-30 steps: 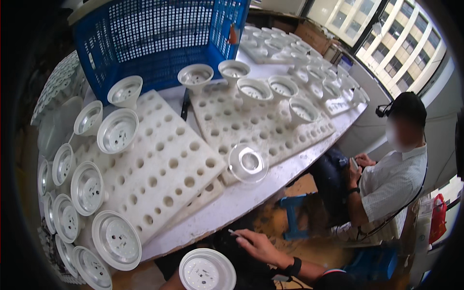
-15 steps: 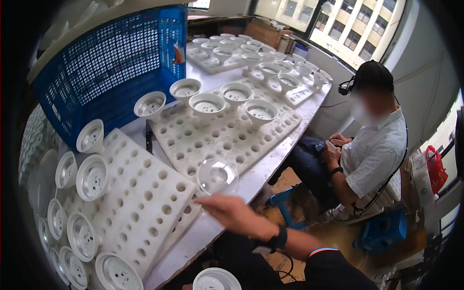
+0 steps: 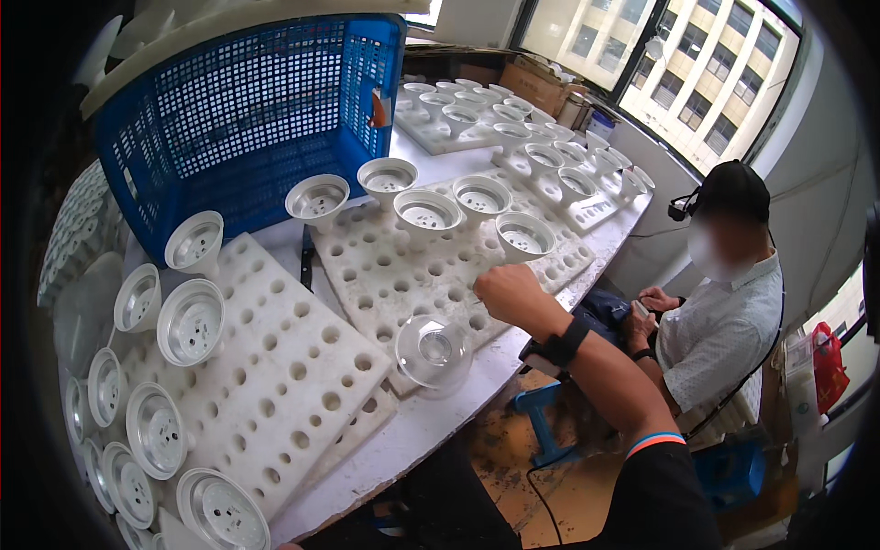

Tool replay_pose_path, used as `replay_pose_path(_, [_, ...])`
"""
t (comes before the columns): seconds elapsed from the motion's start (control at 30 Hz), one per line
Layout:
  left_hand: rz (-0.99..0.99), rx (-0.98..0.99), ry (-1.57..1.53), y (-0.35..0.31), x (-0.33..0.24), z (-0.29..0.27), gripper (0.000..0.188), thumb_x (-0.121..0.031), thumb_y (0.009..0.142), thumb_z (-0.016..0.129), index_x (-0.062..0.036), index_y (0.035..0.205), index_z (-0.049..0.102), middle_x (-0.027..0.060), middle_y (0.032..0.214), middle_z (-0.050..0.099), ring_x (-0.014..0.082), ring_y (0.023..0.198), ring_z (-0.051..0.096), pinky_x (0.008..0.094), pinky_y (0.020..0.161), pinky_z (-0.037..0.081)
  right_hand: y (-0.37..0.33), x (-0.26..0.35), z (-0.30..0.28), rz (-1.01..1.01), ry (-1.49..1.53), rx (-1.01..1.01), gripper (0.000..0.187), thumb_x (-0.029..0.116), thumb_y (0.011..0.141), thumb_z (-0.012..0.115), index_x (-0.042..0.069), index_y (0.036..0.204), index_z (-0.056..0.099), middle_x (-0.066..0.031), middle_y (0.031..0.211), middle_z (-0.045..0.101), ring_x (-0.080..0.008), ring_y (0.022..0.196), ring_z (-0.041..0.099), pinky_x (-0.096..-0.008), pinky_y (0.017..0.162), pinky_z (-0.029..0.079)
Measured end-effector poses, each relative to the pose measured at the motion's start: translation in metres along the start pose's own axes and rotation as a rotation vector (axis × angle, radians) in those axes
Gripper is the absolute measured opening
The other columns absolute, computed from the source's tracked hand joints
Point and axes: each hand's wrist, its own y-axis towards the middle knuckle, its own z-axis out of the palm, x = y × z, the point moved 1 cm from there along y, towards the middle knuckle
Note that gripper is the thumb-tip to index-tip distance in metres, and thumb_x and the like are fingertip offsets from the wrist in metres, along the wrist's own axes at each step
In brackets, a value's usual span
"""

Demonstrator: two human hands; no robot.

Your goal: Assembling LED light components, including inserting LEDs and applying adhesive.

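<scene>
White, hole-filled foam-like boards lie across the surface (image 3: 422, 419) before us in the head view. Our right hand (image 3: 518, 295) is over the right-hand board (image 3: 390, 310), its fingers curled in narrowly; whether they pinch something small, we cannot tell. A flared white cup (image 3: 525, 236) stands upright just beyond the knuckles, among several like it on that board's far part. Nearer us, a clear dome (image 3: 434, 351) rests at the board's near edge, apart from our hand. Our left fingers are out of view, so we cannot tell their state. More cups (image 3: 191, 323) line the left-hand board (image 3: 275, 378). Beyond stands a blue crate (image 3: 369, 55); to the right sits another person (image 3: 724, 316).
</scene>
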Motion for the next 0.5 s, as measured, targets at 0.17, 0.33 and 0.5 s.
replay_pose_path(0.17, [0.154, 0.058, 0.008, 0.041, -0.011, 0.019, 0.018, -0.009, 0.086, 0.067, -0.0063, 0.072, 0.055, 0.0138, 0.119, 0.055, 0.0250, 0.069, 0.065, 0.0368, 0.064, 0.051, 0.017, 0.012, 0.016, -0.077, -0.053, 0.098, 0.007, 0.011, 0.068, 0.068, 0.009, 0.074, 0.069, -0.0100, 0.072, 0.068, -0.0291, 0.067, 0.068, -0.0403, 0.057, 0.053])
replay_pose_path(0.33, [0.029, 0.337, -0.111, 0.058, -0.019, 0.032, 0.008, -0.007, 0.088, 0.061, -0.0009, 0.083, 0.060, 0.0130, 0.076, 0.062, 0.0279, 0.059, 0.063, 0.0377, 0.059, 0.050, -0.001, 0.022, -0.010, -0.012, 0.234, 0.020, 0.040, 0.032, 0.070, 0.077, 0.015, 0.105, 0.067, -0.0083, 0.111, 0.064, -0.0260, 0.111, 0.056, -0.0433, 0.089, 0.041])
replay_pose_path(0.5, [-0.005, 0.352, -0.118, 0.052, -0.031, 0.035, 0.010, -0.006, 0.089, 0.060, 0.0027, 0.082, 0.061, 0.0179, 0.083, 0.066, 0.0287, 0.057, 0.061, 0.0370, 0.054, 0.048, -0.024, 0.069, -0.008, -0.157, 0.493, 0.171, 0.102, 0.052, 0.063, 0.081, 0.022, 0.147, 0.032, -0.0185, 0.147, 0.034, -0.0402, 0.134, 0.032, -0.0561, 0.104, 0.030])
